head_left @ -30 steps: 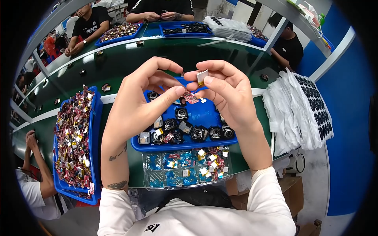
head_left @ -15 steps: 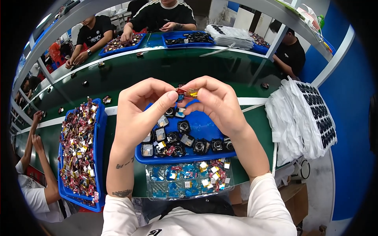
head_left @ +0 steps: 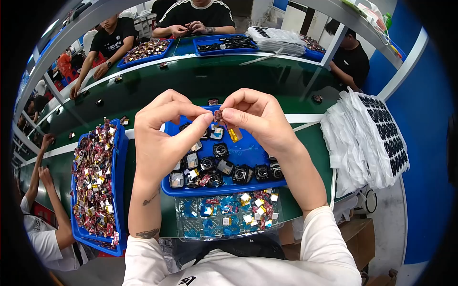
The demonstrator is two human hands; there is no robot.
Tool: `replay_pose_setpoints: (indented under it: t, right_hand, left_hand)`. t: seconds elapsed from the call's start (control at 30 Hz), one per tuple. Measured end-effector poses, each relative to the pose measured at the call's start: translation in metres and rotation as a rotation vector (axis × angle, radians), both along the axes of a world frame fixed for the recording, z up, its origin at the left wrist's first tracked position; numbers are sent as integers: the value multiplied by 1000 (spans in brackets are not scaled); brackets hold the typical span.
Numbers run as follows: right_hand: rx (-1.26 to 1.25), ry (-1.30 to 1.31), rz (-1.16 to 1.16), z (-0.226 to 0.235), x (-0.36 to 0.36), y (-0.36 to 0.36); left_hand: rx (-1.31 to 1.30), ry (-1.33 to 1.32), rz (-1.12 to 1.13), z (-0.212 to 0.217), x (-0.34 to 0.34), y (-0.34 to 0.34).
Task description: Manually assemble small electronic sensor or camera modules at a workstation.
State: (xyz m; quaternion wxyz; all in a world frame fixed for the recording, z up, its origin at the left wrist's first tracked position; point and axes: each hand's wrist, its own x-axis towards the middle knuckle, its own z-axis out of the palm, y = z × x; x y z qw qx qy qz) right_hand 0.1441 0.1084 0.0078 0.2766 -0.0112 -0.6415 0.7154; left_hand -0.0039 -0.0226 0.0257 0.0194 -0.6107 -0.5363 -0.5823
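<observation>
A worker's left hand [head_left: 164,136] and right hand [head_left: 260,119] meet at the centre of the head view, fingertips pinched together on a small reddish component [head_left: 218,115] with a short amber flex strip [head_left: 233,134] hanging from it toward 5 o'clock. Both hands are closed tight at the tips, thumb against forefinger, while the other fingers curl loosely; the part sits between the two pinches, held in the air above the far end of a blue tray [head_left: 248,150]. That tray, just below the hands toward 6 o'clock, carries rows of small black camera-like modules [head_left: 238,172] along its near edge. Touching the tray's near side, at 6 o'clock, lies a clear plastic blister tray [head_left: 229,218] with blue, red and yellow bits in its pockets. At 9 o'clock, well apart from the hands, a long blue bin [head_left: 120,157] is heaped with mixed reddish and silver parts. At 3 o'clock a stack of white sheets with black dots [head_left: 367,143] rests on the green workbench [head_left: 200,78]. Other people sit across the bench at 12 and 11 o'clock, and one person's arms [head_left: 40,181] reach in at 9 o'clock.
</observation>
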Motion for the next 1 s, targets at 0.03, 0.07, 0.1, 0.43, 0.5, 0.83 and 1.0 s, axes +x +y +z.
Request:
replay_pose_setpoints:
  t: [0.03, 0.07, 0.1, 0.43, 0.5, 0.83, 1.0]
  right_hand:
    - [75, 12, -83, 2, 1, -1]
    - [151, 24, -166, 4, 2, -1]
    - [150, 25, -162, 4, 2, -3]
    - [204, 62, -235, 2, 1, -6]
    - [227, 61, -236, 1, 0, -6]
    - [171, 89, -254, 0, 1, -7]
    - [-100, 195, -152, 1, -1, -6]
  left_hand:
    - [-23, -1, 14, 0, -2, 0]
    - [-23, -3, 10, -1, -3, 1]
    - [-85, -102, -43, -1, -4, 0]
    - [-174, -399, -238, -4, -7, 3]
    - [-214, -236, -149, -4, -8, 2]
    - [-190, -83, -128, -1, -2, 4]
    - [-82, -184, -137, -8, 1, 9]
